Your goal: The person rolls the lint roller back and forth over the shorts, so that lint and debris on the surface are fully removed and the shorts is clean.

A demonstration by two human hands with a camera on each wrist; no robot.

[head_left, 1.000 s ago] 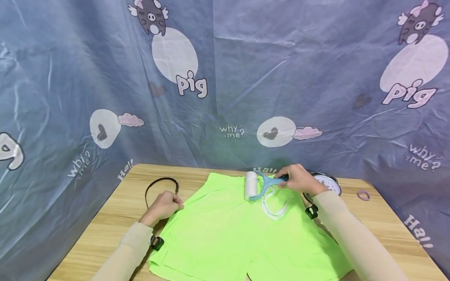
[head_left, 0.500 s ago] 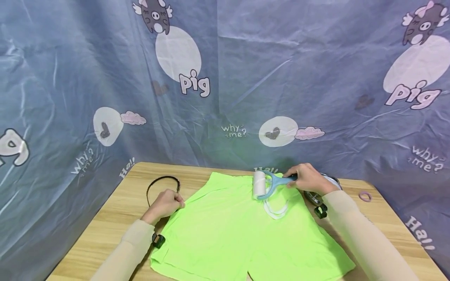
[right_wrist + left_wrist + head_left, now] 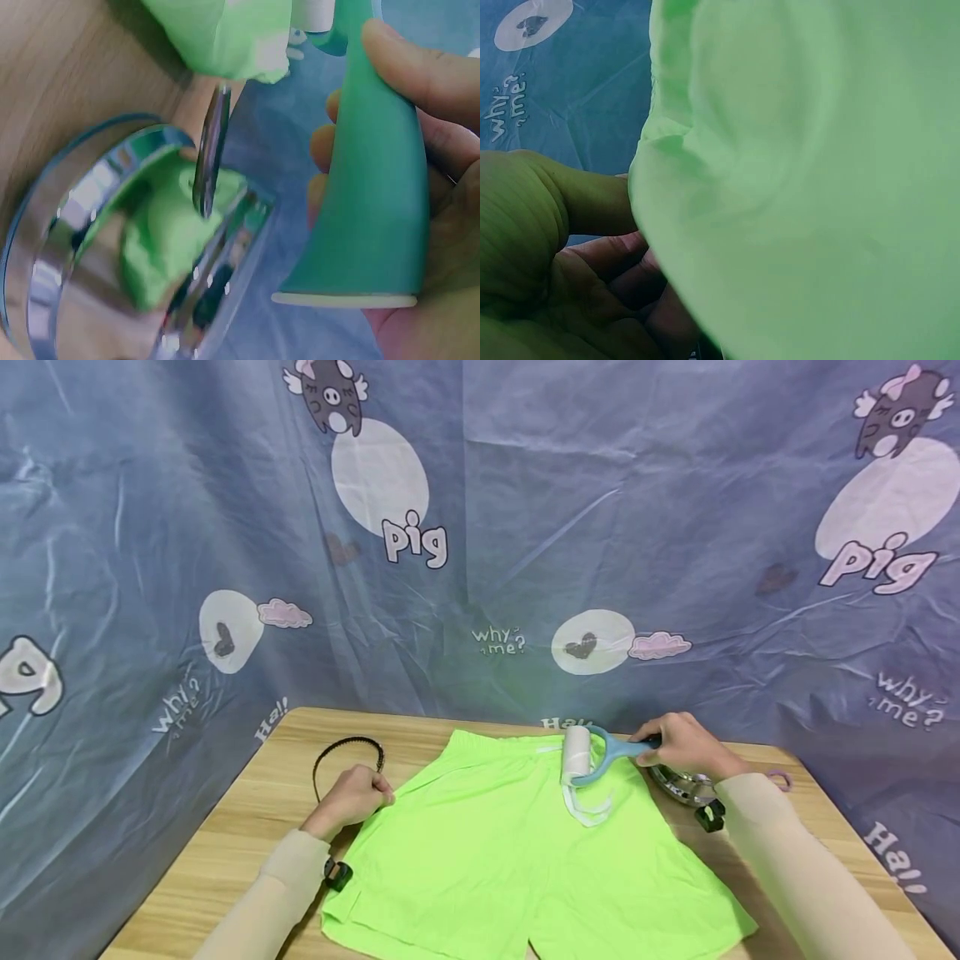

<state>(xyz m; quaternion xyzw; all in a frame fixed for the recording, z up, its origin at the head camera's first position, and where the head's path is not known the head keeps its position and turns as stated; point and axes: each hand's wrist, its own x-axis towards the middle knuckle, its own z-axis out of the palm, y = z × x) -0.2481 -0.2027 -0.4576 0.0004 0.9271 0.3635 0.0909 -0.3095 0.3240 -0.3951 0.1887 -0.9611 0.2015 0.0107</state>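
Bright green shorts [image 3: 465,843] lie spread on the table, white drawstring [image 3: 581,814] trailing from the waistband. At their left side edge my left hand [image 3: 351,797] pinches the fabric; in the left wrist view the cloth [image 3: 802,180] hides its fingertips. My right hand [image 3: 688,747] grips a blue lint roller [image 3: 611,752] by its handle, thumb along the top in the right wrist view, where the handle [image 3: 367,195] looks green. The roller's white cylinder [image 3: 576,750] sits over the right part of the waistband, overlapping the drawstring.
A round chrome-rimmed mirror-like piece [image 3: 686,787] lies under my right wrist, close to the shorts; its shiny rim [image 3: 82,199] shows nearby in the right wrist view. A black headband [image 3: 348,740] is behind my left hand. A purple hair tie [image 3: 782,779] lies far right.
My right hand has moved the lint roller rightward along the waistband, from near its middle toward its right end. The left hand keeps its hold on the shorts' edge.
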